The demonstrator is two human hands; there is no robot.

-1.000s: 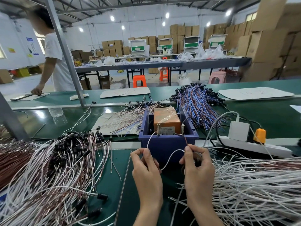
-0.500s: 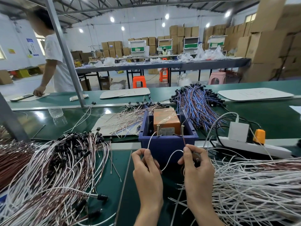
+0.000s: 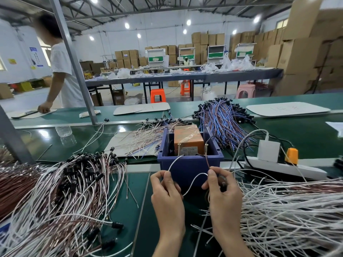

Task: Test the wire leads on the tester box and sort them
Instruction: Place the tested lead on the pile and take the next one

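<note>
Both hands have edged slightly up toward the tester box since a second ago. The left hand (image 3: 167, 193) pinches a white lead (image 3: 174, 161) whose tip reaches the left post (image 3: 179, 149). The right hand (image 3: 220, 190) pinches a brown lead (image 3: 207, 161) that runs up to the right post (image 3: 206, 150). The orange tester box (image 3: 187, 140) sits in a blue bin (image 3: 189, 169) on the green worktop (image 3: 141, 201), between the left wire pile (image 3: 65, 191) and the right wire pile (image 3: 287, 210).

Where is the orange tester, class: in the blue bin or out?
In. The tester sits between the walls of the blue bin, its lower part hidden behind the front wall.
</note>
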